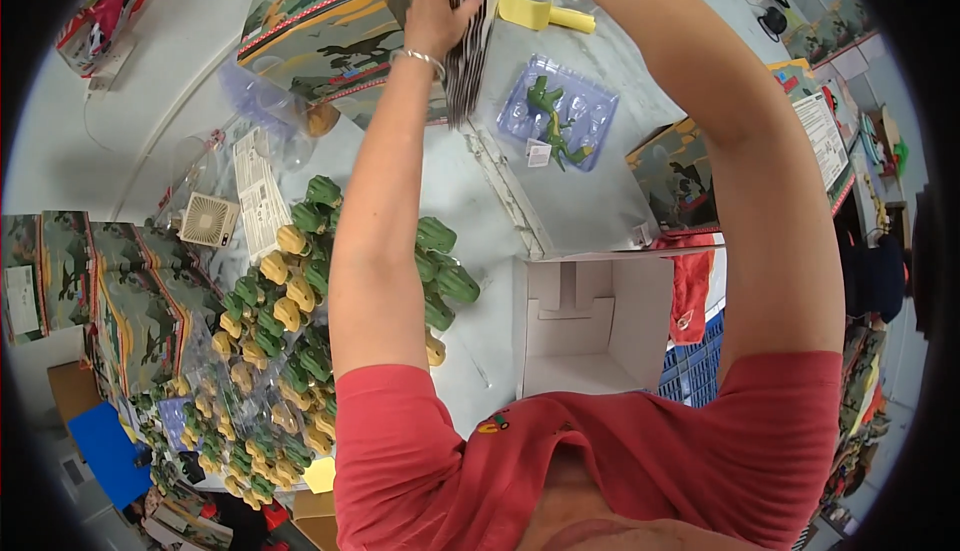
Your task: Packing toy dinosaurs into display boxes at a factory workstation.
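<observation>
At the far side of the table my left hand point(436, 23) is closed on the edge of a stack of thin printed sheets point(468, 46), held upright with its edges toward me. My right arm point(690, 51) reaches up past the upper edge, so the right hand is out of the picture. A green toy dinosaur point(548, 116) lies in a clear plastic tray point(598, 116) right of the stack. Yellow plastic pieces point(530, 13) lie beyond the tray. Close to my left hand stands a large camouflage-patterned dinosaur box point(320, 26).
Green and yellow toy dinosaur parts point(290, 291) are heaped left of my forearm, near a small fan point(208, 220). An open white box point(570, 336) stands before my chest, beside a red bag point(690, 296) and a blue crate point(692, 363). More patterned boxes point(125, 291) stand at left.
</observation>
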### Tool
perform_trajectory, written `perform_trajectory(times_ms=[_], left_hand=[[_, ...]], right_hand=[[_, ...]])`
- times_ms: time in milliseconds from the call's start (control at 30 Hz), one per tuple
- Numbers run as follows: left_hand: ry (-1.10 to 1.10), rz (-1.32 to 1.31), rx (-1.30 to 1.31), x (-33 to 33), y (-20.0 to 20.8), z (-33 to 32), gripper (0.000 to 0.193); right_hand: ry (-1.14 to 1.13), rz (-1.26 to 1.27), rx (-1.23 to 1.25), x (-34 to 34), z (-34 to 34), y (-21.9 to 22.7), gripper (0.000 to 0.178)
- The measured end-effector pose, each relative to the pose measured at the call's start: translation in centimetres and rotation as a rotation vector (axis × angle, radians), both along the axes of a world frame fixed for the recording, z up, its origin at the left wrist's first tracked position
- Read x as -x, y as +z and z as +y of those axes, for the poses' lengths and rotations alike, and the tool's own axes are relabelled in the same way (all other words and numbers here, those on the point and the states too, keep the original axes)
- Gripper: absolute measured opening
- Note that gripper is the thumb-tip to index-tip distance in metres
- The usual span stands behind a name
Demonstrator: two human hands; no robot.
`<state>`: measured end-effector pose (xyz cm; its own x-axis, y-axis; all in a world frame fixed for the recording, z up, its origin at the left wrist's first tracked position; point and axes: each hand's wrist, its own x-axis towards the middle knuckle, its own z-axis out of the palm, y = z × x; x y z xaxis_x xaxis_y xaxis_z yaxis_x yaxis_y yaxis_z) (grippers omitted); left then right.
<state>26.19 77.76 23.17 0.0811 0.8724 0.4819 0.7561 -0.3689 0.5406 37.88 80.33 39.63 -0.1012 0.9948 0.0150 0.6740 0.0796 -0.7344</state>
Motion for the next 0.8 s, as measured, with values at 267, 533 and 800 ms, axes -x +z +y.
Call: perform_trajectory(times_ms=[267,533,800], left_hand=[[-0.102,-0.101,0.001,-6.6,-4.0,-5.2,0.068],[-0.202,0.156,0.111,-13.8,-6.8,-7.7,0.058],[-0.327,0.15,0.087,-15.6,-13.0,-8.7,0.057]], right_hand=[[0.116,-0.035,-0.754,-10.3,-1.0,-13.3,0.041],[-0.229,0.049,-0.19,-19.6,-8.4,-16.5,0.088],[-0.343,-0.153,0.261,-24.2,-11.6,-22.7,0.072]])
